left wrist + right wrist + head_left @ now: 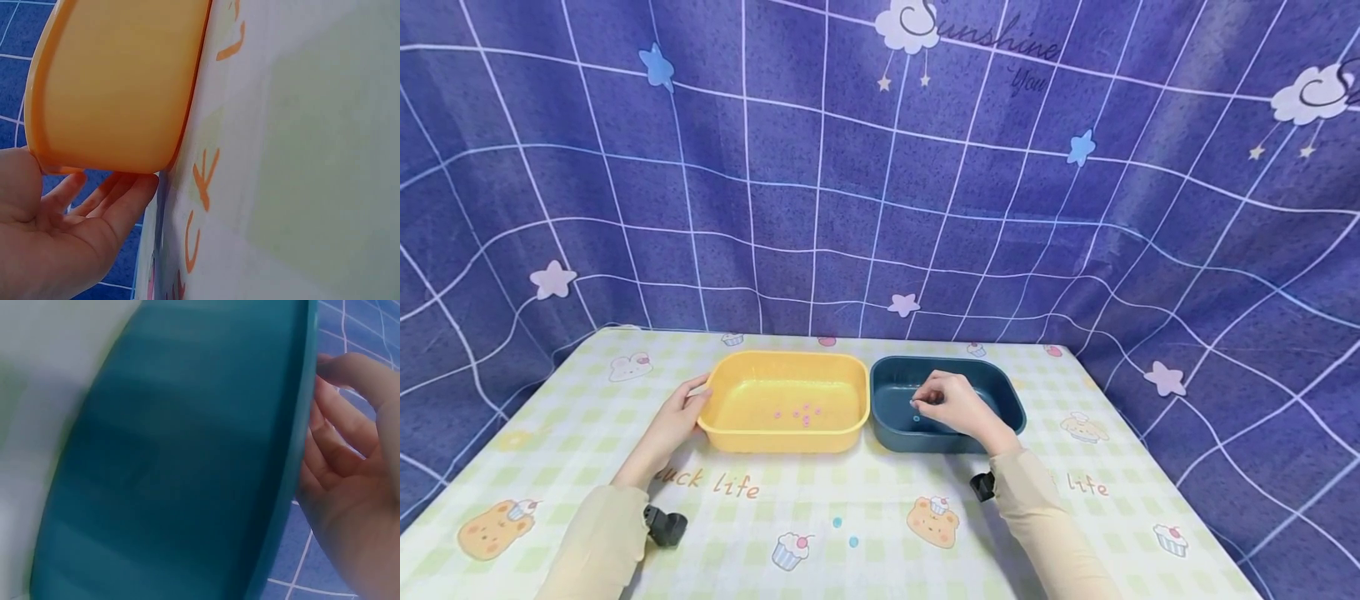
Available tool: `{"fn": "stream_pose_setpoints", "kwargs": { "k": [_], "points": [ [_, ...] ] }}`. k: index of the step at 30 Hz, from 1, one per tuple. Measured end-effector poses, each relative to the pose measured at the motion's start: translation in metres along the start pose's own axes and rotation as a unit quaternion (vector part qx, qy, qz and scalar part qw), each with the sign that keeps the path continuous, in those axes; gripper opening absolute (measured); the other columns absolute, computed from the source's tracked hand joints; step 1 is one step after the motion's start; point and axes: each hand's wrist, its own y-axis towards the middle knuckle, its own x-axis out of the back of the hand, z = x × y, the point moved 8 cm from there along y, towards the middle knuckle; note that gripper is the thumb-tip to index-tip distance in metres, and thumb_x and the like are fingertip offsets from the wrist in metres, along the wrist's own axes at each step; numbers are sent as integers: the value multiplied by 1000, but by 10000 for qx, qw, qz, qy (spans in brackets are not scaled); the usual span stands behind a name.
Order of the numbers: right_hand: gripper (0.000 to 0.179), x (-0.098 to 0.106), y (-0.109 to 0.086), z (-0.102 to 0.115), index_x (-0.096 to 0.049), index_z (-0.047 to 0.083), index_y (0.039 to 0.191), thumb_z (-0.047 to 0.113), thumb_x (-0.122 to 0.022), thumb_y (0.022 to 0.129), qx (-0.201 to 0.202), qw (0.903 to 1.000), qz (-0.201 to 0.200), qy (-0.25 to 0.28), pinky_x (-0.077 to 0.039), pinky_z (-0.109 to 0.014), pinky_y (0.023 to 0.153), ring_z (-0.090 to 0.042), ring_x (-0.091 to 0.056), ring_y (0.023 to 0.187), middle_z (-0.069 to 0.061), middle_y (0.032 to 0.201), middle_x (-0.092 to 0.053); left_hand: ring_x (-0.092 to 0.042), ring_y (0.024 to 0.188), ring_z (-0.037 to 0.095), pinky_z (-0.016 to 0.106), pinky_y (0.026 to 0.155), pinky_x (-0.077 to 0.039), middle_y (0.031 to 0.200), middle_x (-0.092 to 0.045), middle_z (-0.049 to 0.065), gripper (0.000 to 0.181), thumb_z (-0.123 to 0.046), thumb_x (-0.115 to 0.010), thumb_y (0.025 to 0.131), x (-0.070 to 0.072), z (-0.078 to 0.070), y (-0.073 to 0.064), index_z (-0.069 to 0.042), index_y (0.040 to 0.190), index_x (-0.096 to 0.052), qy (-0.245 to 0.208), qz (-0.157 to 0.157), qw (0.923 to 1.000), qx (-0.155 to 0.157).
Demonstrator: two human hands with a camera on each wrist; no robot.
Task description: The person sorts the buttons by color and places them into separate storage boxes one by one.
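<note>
A yellow basin [784,444] stands left of a dark teal basin [917,440]. At the yellow basin's left end, my left hand [679,414] holds it, thumb at the rim and fingers against the outer wall. Several small pink beads [807,420] lie inside that basin. Over the teal basin, my right hand [953,406] has thumb and fingertips together, pinching a tiny pale bead [913,403]. Below them a small blue-green bead [916,418] lies on the basin floor. In the right wrist view the teal wall [181,437] hides the fingertips.
Two small blue beads [853,542] lie on the patterned tablecloth [715,550] near the front. A blue curtain [820,192] with white grid lines hangs behind the table. The two basins stand side by side with their ends close together.
</note>
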Motion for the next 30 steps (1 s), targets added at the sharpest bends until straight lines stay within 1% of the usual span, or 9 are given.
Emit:
{"fn": "stream_pose_setpoints", "kwargs": {
  "k": [9, 16, 24, 30],
  "points": [
    [3, 4, -2, -15, -74, 10, 82, 12, -73, 80, -181, 9995, -183, -191, -46, -17, 56, -4, -50, 64, 3, 76, -61, -45, 124, 45, 38, 90, -54, 142, -33, 34, 62, -40, -28, 102, 0, 0, 0, -5, 150, -11, 50, 31, 10000, 18],
    [4, 5, -5, -25, -74, 10, 83, 12, -72, 81, -431, 9986, -149, -282, -45, -18, 57, -6, -50, 65, 3, 76, -61, -47, 122, 44, 36, 87, -55, 142, -34, 34, 63, -41, -28, 102, 0, 0, -2, -4, 150, -12, 87, 37, 9999, 55],
    [6, 5, -8, -31, -74, 9, 85, 12, -71, 81, -459, 9979, -175, -424, -44, -18, 55, -5, -48, 63, 3, 74, -58, -46, 123, 44, 35, 87, -55, 142, -33, 34, 63, -41, -28, 102, -1, 0, -3, -3, 150, -12, 61, 61, 9999, 70],
    [6, 5, -11, -35, -75, 8, 84, 11, -71, 81, -531, 9970, -221, -522, -43, -18, 56, -5, -47, 62, 3, 73, -57, -46, 123, 42, 30, 87, -55, 144, -31, 32, 68, -44, -28, 101, -1, 3, -2, 5, 147, -17, 188, 68, 9996, 215]
  ]
}}
